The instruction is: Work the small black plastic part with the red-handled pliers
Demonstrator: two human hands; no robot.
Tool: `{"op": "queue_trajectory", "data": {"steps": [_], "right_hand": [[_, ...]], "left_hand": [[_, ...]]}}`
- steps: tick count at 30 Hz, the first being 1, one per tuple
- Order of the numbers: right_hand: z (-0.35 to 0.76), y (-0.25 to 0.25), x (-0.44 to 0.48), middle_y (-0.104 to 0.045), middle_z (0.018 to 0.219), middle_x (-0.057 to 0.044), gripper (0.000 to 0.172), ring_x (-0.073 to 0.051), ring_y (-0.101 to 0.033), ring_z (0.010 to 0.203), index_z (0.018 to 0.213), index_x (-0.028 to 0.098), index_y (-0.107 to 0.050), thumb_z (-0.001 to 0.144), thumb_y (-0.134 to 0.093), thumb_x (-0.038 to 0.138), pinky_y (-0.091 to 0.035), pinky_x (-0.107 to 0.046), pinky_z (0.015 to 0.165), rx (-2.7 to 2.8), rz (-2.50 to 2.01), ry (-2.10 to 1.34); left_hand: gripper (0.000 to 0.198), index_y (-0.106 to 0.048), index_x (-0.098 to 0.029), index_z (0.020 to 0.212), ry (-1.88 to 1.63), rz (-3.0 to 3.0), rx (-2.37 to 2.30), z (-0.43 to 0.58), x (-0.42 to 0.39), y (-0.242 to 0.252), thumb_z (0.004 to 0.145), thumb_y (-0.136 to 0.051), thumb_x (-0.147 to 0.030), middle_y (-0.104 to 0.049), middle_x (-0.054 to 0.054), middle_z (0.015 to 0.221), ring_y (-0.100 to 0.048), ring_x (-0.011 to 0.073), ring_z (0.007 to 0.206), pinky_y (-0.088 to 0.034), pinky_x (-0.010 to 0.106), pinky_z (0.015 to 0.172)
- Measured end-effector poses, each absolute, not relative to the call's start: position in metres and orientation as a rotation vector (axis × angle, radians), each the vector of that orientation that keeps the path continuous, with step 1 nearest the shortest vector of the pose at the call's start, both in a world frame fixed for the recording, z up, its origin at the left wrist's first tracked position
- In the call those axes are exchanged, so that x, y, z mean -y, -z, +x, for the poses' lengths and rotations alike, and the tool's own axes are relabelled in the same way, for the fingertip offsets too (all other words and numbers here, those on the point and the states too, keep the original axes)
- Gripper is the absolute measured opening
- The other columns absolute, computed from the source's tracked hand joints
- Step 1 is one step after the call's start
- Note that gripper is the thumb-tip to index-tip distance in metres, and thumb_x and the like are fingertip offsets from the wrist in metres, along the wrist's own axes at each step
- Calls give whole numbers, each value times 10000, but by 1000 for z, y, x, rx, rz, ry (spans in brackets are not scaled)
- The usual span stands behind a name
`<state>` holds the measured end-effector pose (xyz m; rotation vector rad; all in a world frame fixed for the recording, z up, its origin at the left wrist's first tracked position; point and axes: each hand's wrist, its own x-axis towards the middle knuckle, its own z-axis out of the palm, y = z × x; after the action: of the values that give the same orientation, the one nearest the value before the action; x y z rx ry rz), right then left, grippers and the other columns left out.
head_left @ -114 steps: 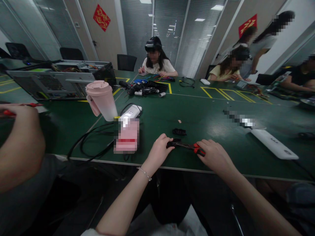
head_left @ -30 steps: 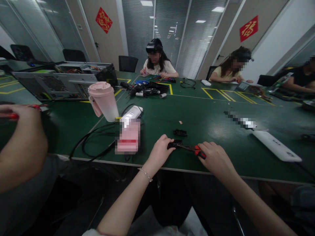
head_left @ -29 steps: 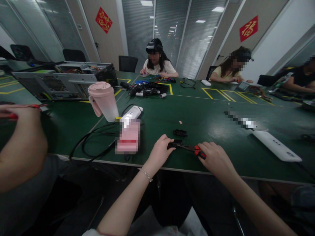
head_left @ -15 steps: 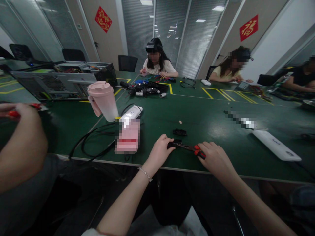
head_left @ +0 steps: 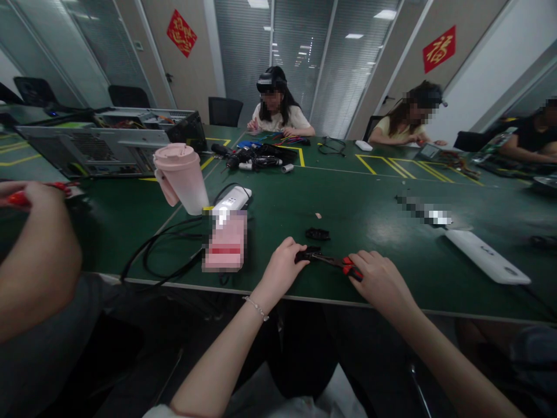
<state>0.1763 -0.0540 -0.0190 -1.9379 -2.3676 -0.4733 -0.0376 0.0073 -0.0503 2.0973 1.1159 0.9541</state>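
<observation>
Head view: black part pinched in the left hand, plier work under way

A small black part [head_left: 311, 250] is held by the left hand [head_left: 285, 261], and long-nosed pliers [head_left: 351, 270] with red-and-black handles are brought to it by the right hand [head_left: 378, 273]. By judgement, the work is partway along: the part is gripped and the tool is applied to it, but neither is yet set down. A second black piece [head_left: 317, 234] and a pale scrap [head_left: 318, 216] are seen lying loose on the green table [head_left: 361, 203]; whether the piece is finished with or is waiting its turn cannot be told. How much is left to be done on the held part is not shown either, its details being too small and dark.

The left end of the part is pinched between thumb and fingers, closed with no visible gap, and its free end is pointed rightward, between the hands and near the table's front edge. The plier handles are wrapped by the right hand, and the nose is laid at the part's free end. Whether the part is bitten by the tips or merely touched cannot be made out. The second piece is left just beyond the grip, apart from both hands.
</observation>
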Motion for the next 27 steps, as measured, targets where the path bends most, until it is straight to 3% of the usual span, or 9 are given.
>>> {"op": "queue_trajectory", "data": {"steps": [27], "right_hand": [[176,17,52,-586,837,-71,150,-201,-479,772,860,171,-579,725,-524,208,-328,-299,658,2389,-1945,418]], "left_hand": [[260,-616,-165,983,-970,2102,-1102,-37,-8,50,726,-650,-144,-508,13,887,-537,134,763,-457,268,738]]}}
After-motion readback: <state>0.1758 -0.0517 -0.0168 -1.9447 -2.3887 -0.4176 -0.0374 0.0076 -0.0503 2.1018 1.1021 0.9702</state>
